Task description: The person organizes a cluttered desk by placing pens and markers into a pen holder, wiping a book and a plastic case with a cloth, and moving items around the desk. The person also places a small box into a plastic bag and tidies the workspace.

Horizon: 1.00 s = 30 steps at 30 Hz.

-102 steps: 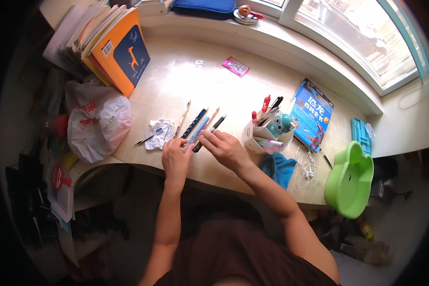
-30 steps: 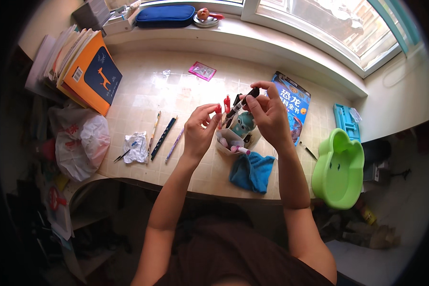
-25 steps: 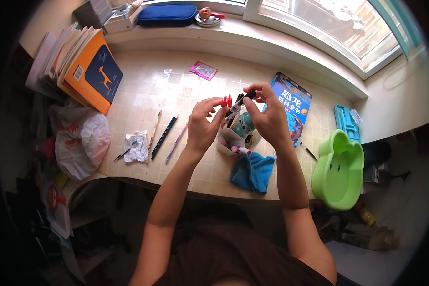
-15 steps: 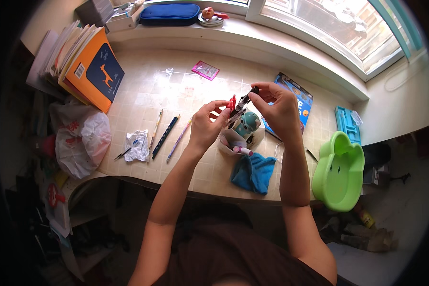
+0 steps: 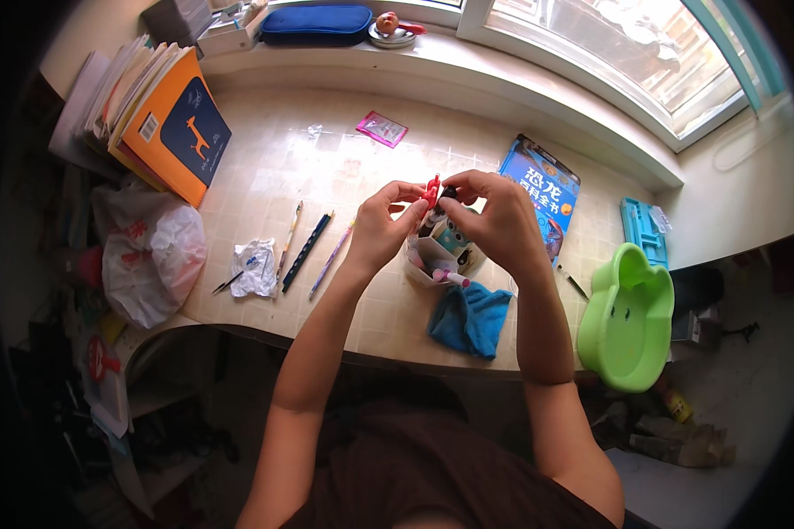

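Observation:
Above a white pen holder (image 5: 425,275) my left hand (image 5: 381,227) pinches a small red object (image 5: 431,191), perhaps a pen's topper; its exact kind is unclear. Close beside it, my right hand (image 5: 490,213) is closed on a black pen (image 5: 451,193), with most of the pen hidden by the fingers. Inside or against the holder stands a teal figure with big eyes (image 5: 453,240), partly covered by my right hand. A pink-and-white tube (image 5: 451,278) pokes out at the holder's front. Just in front lies a crumpled blue cloth (image 5: 469,319).
Pencils (image 5: 308,253) and crumpled white paper (image 5: 254,268) lie left on the table. Stacked books (image 5: 172,132) and a plastic bag (image 5: 154,256) stand farther left. A blue book (image 5: 547,189), a thin dark brush or pen (image 5: 573,282) and a green basin (image 5: 628,326) are to the right.
My right hand has come down and left with the black pen, closer to the red object. My left hand has stayed nearly still. More of the blue book shows.

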### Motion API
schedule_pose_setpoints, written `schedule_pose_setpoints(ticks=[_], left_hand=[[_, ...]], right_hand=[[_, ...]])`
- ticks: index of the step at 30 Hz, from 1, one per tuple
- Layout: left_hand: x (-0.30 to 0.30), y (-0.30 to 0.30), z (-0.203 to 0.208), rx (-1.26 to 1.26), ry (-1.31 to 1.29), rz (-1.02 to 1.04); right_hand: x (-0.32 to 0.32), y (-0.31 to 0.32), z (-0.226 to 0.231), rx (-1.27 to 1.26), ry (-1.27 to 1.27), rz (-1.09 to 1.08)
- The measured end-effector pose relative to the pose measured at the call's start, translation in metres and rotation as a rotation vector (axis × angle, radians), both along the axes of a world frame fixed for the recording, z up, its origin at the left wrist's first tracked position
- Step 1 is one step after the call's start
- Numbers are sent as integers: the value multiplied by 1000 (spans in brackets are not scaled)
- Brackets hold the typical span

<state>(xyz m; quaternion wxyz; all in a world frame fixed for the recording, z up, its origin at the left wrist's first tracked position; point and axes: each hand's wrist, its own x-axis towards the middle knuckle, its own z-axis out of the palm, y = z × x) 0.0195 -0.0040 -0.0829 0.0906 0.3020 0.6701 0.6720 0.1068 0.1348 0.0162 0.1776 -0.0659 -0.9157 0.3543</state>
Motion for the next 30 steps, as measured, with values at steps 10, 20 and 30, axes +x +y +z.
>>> schedule_pose_setpoints(ticks=[10, 20, 30], left_hand=[[-1, -2, -1, -10, -119, -16], [-14, -6, -8, -79, -247, -263], [-20, -1, 10, -98, -274, -360]], right_hand=[[-8, -3, -17, 291, -75, -14], [-17, 16, -19, 157, -308, 87], [-15, 17, -16, -165, -181, 63]])
